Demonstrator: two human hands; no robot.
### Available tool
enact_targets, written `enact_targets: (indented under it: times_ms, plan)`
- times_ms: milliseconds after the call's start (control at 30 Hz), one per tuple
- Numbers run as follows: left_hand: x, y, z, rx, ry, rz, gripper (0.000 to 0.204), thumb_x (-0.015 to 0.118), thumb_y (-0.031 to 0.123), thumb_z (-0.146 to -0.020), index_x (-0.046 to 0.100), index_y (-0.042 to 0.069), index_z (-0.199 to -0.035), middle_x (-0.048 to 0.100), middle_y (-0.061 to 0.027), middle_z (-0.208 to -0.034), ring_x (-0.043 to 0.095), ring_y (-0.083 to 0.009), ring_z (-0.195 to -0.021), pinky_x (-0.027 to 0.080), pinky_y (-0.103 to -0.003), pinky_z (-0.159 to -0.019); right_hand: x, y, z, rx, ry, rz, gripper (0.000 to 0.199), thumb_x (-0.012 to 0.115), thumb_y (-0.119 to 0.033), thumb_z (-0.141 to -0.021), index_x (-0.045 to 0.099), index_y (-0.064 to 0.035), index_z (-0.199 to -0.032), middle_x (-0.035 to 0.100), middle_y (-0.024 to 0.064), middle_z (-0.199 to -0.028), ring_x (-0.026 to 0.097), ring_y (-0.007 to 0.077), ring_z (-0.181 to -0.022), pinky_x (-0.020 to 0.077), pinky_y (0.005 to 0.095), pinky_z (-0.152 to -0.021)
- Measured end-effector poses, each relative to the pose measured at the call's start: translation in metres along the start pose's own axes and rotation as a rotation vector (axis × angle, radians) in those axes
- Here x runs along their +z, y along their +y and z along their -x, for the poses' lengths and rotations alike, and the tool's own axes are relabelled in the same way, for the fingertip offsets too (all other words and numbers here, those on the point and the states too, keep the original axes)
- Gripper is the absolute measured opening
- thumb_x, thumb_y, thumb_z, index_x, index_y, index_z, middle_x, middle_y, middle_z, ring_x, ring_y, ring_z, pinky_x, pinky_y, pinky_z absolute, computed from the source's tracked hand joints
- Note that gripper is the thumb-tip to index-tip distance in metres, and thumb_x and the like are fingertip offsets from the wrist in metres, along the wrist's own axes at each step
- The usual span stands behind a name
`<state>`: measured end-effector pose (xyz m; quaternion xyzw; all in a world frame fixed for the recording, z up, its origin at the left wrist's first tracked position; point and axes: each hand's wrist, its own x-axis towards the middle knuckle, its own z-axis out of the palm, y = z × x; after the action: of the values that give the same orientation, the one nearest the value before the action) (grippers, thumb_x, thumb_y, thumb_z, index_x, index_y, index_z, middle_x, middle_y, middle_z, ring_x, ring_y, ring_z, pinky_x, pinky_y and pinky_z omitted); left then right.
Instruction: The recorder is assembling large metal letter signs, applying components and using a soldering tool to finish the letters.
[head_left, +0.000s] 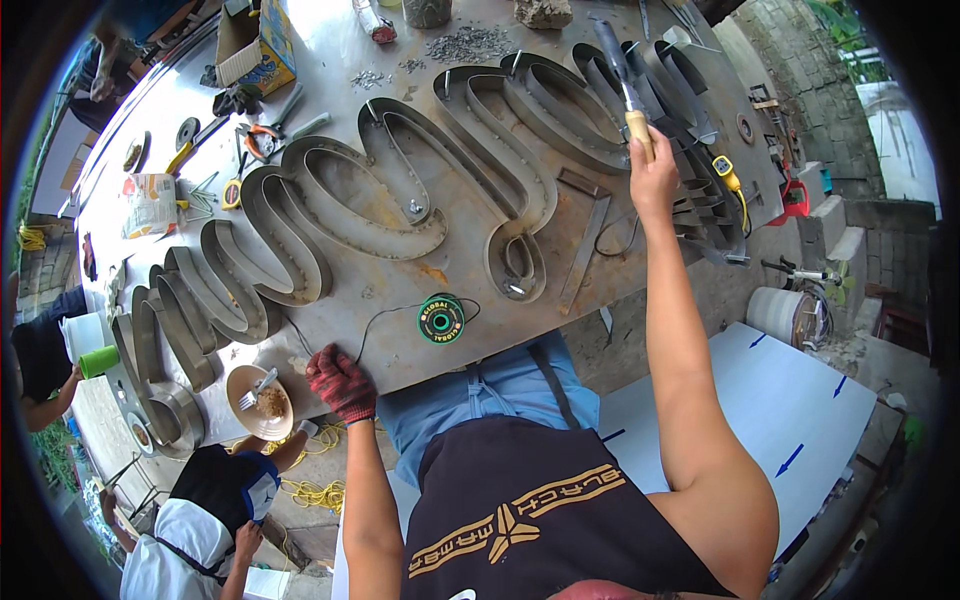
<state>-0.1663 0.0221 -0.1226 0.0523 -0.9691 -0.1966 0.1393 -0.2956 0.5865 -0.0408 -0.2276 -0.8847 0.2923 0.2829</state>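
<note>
The right hand's [654, 178] grip is wrapped around the wooden handle of a tool [636, 122], raised over the metal letters [432, 233] on the worktop [410, 366]. The gloved left hand [341, 384] rests at the near edge beside a spool [440, 319]; whether its grip grasps the wire [375, 324], I cannot tell.

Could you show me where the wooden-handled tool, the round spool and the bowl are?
Wooden-handled tool [636, 124]: head view, on its pale wooden handle.
Round spool [441, 311]: head view, on its face, near the middle.
Bowl [256, 425]: head view, on its bare inner wall.
</note>
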Motion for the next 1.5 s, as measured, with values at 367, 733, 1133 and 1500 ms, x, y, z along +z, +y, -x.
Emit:
enact_targets:
  times_ms: [367,733,1133,1500]
  plan:
    - [0.003,-0.005,0.002,0.001,-0.002,0.015,0.024,0.061,0.01,-0.09,0.066,0.005,-0.113,0.064,-0.018,-0.11,0.06,-0.0378,-0.107,0.045,-0.051,-0.096,0.1,0.017,-0.074,-0.035,0.02,0.325,0.037,0.067,-0.042,-0.097,0.065,-0.0168,-0.125,0.072,0.0131,-0.104,0.063,0.0349,-0.107,0.0418,0.0556,-0.094]
    - [0.003,-0.002,-0.003,0.011,-0.007,0.003,0.023,0.063,0.013,-0.092,0.065,0.009,-0.115,0.064,-0.0169,-0.112,0.059,-0.0382,-0.109,0.046,-0.051,-0.096,0.13,0.043,-0.111,0.054,-0.078,0.468,0.034,0.063,-0.044,-0.097,0.075,-0.02,-0.118,0.068,0.015,-0.123,0.061,0.0385,-0.119,0.0466,0.0593,-0.098]
    - [0.001,-0.005,0.002,0.027,0.029,0.032,0.021,0.064,0.014,-0.091,0.068,0.009,-0.112,0.065,-0.0165,-0.11,0.059,-0.0383,-0.106,0.045,-0.051,-0.097,0.063,-0.003,-0.065,-0.21,0.148,0.151,0.037,0.07,-0.032,-0.095,0.073,-0.004,-0.119,0.071,0.0157,-0.103,0.066,0.0334,-0.097,0.0522,0.0444,-0.088]
    - [0.003,-0.013,-0.001,0.085,0.098,0.104,0.019,0.066,0.015,-0.091,0.069,0.009,-0.108,0.067,-0.015,-0.108,0.061,-0.0374,-0.108,0.048,-0.049,-0.096,-0.091,-0.106,0.232,-0.166,-0.169,-0.157,0.021,0.06,-0.01,-0.1,0.068,-0.0026,-0.117,0.064,0.011,-0.104,0.059,0.0237,-0.09,0.0492,0.0373,-0.082]
